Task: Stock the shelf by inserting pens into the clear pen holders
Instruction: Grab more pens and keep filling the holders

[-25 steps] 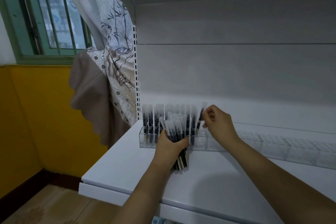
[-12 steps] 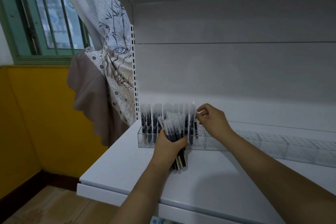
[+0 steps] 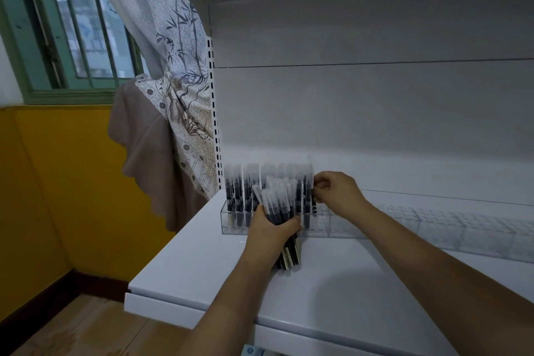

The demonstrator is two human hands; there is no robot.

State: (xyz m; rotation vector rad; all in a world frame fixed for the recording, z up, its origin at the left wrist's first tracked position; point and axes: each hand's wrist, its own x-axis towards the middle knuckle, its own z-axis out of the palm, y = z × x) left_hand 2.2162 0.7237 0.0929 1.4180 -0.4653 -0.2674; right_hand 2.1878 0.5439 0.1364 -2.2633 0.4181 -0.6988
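Change: lowered from tilted above the row a second earlier to upright among the standing pens; pen (image 3: 313, 196) now sunk into a slot at the row's right end, right hand (image 3: 335, 193) dropped with it.
Meaning: one more slot judged filled, or nearly so; seating depth not clear behind the fingers.
Right hand: fingers curled, pinching the upper part of that pen, just beside the last standing ones.
Left hand (image 3: 271, 233): wrapped round a bundle of pens (image 3: 278, 208), caps up, lower ends reaching down to the shelf (image 3: 202, 263) in front of the holder.
Standing pens (image 3: 260, 191): upright, clear caps up, packed into the left part of the clear pen holder (image 3: 234, 221).
Further holders (image 3: 462, 225): stretched to the right along the back of the shelf, no pens visible in them.
Progress: early, judged from the many unfilled slots and the full bundle.
Surroundings: patterned curtain (image 3: 179, 72) draped at the shelf's left upright, green-framed window (image 3: 83, 23) beyond, yellow wall (image 3: 57, 182) below.
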